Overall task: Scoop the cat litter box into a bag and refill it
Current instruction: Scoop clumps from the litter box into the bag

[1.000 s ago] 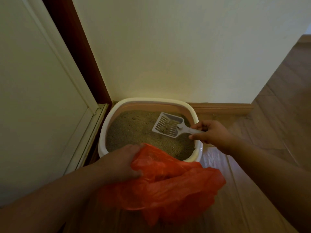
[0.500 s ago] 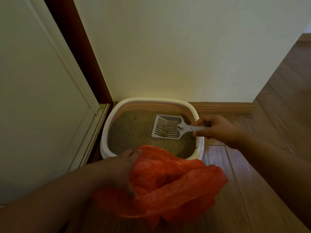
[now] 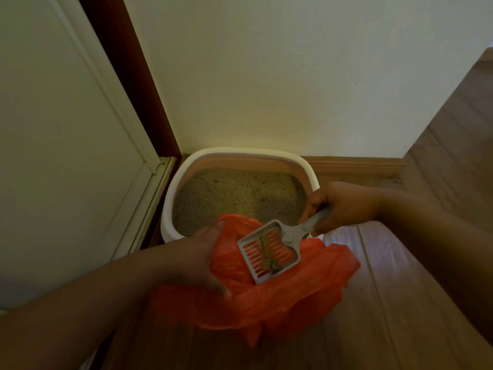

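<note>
While the right hand [image 3: 344,206] grips the scoop [image 3: 269,251] by its handle, the left hand [image 3: 197,259] holds the orange bag [image 3: 306,287].

Head view: litter box [image 3: 170,198] is the landmark, tucked in the corner where the wall [image 3: 266,76] meets the door frame [image 3: 128,76]. Bag hangs just in front of the box's near rim, over the wooden floor [image 3: 400,303]; left thumb and curled fingers pinch its left edge. Slotted scoop head sits over the bag mouth, in front of the box, tilted, with brownish clumps [image 3: 269,255] on its slots. Right fingers are wrapped round the handle at the box's front right corner. Litter [image 3: 240,196] fills the box, roughly level. Baseboard [image 3: 354,166] runs to the right of the box.
</note>
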A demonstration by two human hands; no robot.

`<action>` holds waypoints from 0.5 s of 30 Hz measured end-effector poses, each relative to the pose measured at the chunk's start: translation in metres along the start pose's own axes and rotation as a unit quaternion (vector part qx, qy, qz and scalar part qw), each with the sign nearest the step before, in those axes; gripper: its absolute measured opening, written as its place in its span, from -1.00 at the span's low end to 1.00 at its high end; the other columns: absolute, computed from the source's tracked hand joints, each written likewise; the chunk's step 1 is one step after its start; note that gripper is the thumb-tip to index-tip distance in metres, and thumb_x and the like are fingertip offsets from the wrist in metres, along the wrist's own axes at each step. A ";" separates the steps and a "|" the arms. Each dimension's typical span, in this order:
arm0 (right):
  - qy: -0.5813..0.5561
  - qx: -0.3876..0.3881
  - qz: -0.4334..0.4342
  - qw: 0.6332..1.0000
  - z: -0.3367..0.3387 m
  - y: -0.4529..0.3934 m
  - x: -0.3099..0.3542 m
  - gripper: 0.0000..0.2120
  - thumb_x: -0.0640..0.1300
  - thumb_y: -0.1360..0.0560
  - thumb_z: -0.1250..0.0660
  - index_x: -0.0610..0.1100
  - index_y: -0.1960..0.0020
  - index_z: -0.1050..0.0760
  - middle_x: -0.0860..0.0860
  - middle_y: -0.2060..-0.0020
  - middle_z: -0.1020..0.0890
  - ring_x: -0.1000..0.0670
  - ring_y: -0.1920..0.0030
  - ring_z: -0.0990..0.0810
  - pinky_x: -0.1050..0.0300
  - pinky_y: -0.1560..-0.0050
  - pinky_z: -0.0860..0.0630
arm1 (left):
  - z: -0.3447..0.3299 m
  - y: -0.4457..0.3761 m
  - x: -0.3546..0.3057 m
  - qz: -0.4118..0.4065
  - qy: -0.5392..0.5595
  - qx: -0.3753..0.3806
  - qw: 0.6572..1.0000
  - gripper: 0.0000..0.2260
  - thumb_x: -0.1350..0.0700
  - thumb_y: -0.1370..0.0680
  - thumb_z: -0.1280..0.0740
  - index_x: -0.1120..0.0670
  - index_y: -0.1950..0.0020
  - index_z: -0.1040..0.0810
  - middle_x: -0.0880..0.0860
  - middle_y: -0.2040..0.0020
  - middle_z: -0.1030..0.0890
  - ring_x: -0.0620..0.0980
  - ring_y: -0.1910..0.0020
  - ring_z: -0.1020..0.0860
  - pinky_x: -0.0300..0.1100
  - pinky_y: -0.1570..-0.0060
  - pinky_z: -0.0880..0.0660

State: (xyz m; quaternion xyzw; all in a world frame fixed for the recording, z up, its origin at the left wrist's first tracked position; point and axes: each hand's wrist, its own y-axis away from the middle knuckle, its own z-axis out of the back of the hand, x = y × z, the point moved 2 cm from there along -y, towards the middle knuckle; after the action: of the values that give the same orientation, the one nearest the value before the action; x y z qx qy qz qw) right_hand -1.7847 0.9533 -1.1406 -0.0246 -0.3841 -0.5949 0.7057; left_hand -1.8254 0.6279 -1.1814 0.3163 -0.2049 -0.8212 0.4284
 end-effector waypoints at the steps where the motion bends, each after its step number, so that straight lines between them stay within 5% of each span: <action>1: 0.021 0.007 -0.001 1.000 -0.001 -0.001 0.003 -0.77 -0.06 -0.43 -0.57 0.11 -0.07 -0.68 0.18 0.02 -0.69 0.21 0.02 -0.65 0.17 -0.06 -0.62 | 0.001 0.000 -0.001 -0.010 0.021 -0.011 1.000 0.28 -0.35 -0.22 -0.58 -0.18 -0.61 0.28 -0.06 -0.61 -0.13 -0.02 -0.52 -0.29 -0.03 -0.43 -0.37; 5: 0.052 0.050 -0.005 0.997 -0.007 -0.004 0.017 -0.80 -0.06 -0.45 -0.54 0.15 -0.03 -0.66 0.19 0.09 -0.68 0.29 0.10 -0.63 0.32 0.12 -0.52 | 0.003 -0.002 -0.006 -0.018 0.042 -0.077 0.996 -0.03 -0.15 -0.45 -0.52 -0.06 -0.65 0.04 -0.01 -0.52 -0.37 -0.07 -0.41 -0.43 -0.20 -0.32 -0.39; 15: 0.178 0.102 -0.010 0.979 -0.012 -0.009 0.051 -0.79 -0.05 -0.51 -0.45 0.01 -0.14 -0.66 0.12 0.13 -0.68 0.19 0.20 -0.61 0.28 0.14 -0.57 | 0.008 0.001 -0.014 -0.012 0.050 -0.099 0.994 -0.29 0.20 -0.60 -0.29 -0.08 -0.65 0.00 0.03 -0.57 -0.27 -0.02 -0.46 -0.36 -0.29 -0.26 -0.30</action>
State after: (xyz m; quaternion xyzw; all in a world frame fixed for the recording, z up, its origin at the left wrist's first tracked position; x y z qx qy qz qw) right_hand -1.7865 0.9033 -1.1233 0.1576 -0.3107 -0.5543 0.7559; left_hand -1.8246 0.6399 -1.1702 0.3154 -0.0968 -0.8257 0.4577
